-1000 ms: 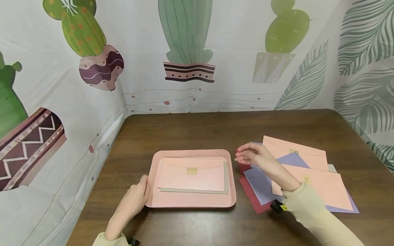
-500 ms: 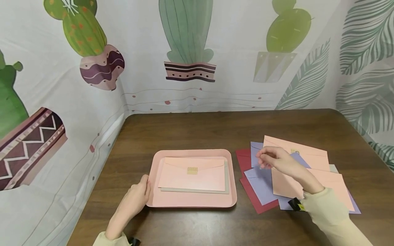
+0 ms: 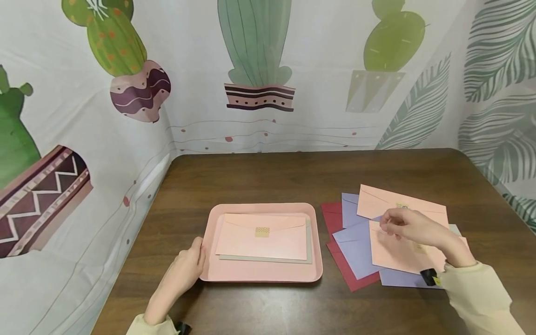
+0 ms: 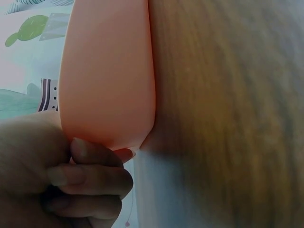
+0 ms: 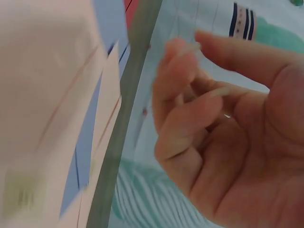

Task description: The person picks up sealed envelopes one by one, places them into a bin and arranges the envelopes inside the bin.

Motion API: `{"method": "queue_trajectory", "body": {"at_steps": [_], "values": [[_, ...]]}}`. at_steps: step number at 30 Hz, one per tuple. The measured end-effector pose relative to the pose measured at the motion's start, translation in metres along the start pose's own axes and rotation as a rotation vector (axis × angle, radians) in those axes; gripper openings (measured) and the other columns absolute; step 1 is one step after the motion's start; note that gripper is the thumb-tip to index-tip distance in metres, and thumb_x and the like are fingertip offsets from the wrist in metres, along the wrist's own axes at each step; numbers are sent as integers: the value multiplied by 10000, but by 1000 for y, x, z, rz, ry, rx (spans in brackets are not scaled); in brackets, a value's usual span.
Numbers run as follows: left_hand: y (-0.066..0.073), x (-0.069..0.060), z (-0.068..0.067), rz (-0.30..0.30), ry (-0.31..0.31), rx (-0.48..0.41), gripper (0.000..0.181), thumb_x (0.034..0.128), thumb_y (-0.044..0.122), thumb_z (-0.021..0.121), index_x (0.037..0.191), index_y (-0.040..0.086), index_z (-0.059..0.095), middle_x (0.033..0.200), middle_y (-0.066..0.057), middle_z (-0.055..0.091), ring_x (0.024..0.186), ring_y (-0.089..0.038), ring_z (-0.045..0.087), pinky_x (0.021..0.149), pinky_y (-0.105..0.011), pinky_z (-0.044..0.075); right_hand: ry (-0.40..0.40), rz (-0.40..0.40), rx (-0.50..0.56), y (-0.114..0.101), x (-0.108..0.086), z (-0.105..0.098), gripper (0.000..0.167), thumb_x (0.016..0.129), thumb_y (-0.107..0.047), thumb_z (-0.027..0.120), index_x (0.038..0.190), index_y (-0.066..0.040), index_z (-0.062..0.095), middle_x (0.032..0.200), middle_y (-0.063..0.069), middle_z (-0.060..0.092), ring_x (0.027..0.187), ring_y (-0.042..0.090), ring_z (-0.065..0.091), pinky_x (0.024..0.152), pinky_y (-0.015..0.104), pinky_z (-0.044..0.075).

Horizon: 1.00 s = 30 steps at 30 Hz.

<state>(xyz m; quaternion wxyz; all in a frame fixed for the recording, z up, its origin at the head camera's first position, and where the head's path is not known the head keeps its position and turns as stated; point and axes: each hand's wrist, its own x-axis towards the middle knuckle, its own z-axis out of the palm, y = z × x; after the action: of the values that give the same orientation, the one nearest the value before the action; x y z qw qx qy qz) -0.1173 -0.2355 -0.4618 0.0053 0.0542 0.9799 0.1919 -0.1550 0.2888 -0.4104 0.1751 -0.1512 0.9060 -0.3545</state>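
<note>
Gripping rectangular pink plastic-looking tray with left hand, hovering right hand (empty, loosely curled) over rectangular pink paper envelope, apparently selecting; next, likely needing an edge pinch.

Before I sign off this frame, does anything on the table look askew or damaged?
Mildly askew: right of the pink tray, the envelope pile fans out at mixed angles, edges overlapping unevenly. Inside the tray, the gray envelope pokes out beneath the pink envelope. No tear or spill shows.

Pale cream sleeves, bare hands, small black wrist devices, a yellow patch on the right one.
</note>
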Motion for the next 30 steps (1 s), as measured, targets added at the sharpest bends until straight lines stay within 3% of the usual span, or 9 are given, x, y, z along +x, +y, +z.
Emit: {"method": "queue_trajectory", "body": {"at_steps": [3, 7, 13, 16, 19, 23, 25, 30], "values": [[0, 0, 0, 0, 2, 2, 86, 989, 107, 454, 948, 30, 451, 642, -166, 578, 548, -286, 563, 468, -440, 404, 8, -27, -32, 15, -9, -6, 122, 905, -43, 592, 1019, -1, 599, 904, 38, 634, 736, 7, 534, 664, 221, 463], [0, 0, -1, -3, 0, 0, 86, 990, 109, 450, 954, 30, 451, 644, -169, 576, 550, -292, 569, 466, -442, 403, 30, -64, -74, 36, -22, -16, 174, 854, -34, 675, 1007, 6, 603, 891, 8, 615, 768, -30, 513, 680, 197, 443], [0, 0, 0, 5, 7, -9, 77, 990, 102, 451, 972, 28, 463, 647, -163, 579, 555, -291, 571, 473, -441, 409, 33, 120, -199, 65, -45, -33, 378, 761, -157, 792, 1047, -9, 592, 963, 73, 611, 794, 7, 485, 665, 229, 425], [0, -1, 0, 6, 6, -11, 75, 989, 98, 453, 957, 30, 461, 639, -154, 572, 553, -281, 557, 477, -433, 410, 46, 168, -243, 82, -58, -39, 445, 725, -172, 817, 1055, 6, 576, 981, 115, 603, 809, -2, 460, 660, 231, 411], [1, -1, 0, 0, 2, -11, 78, 988, 98, 454, 937, 38, 456, 632, -143, 564, 547, -269, 541, 476, -424, 408, 74, 174, -287, 97, -68, -41, 477, 698, -163, 833, 1045, 32, 571, 975, 151, 600, 848, 54, 480, 656, 239, 410], [0, -1, 0, -6, 1, -12, 78, 991, 105, 449, 951, 38, 459, 632, -143, 560, 547, -267, 544, 472, -424, 406, 83, 203, -324, 110, -74, -44, 535, 669, -170, 855, 1037, 71, 551, 975, 219, 604, 902, 291, 551, 673, 287, 436], [0, 0, 0, -4, 0, -13, 79, 993, 106, 446, 963, 35, 463, 637, -147, 565, 550, -270, 551, 473, -427, 407, 67, 218, -318, 115, -75, -44, 564, 677, -176, 857, 1049, 89, 526, 973, 240, 601, 900, 318, 561, 673, 290, 445], [0, 0, -1, 4, -2, -12, 92, 997, 109, 437, 949, 32, 456, 629, -139, 562, 545, -268, 545, 470, -427, 403, 59, 201, -245, 124, -79, -41, 587, 710, -137, 833, 1089, 97, 451, 977, 264, 588, 856, 111, 524, 645, 231, 429]]}}
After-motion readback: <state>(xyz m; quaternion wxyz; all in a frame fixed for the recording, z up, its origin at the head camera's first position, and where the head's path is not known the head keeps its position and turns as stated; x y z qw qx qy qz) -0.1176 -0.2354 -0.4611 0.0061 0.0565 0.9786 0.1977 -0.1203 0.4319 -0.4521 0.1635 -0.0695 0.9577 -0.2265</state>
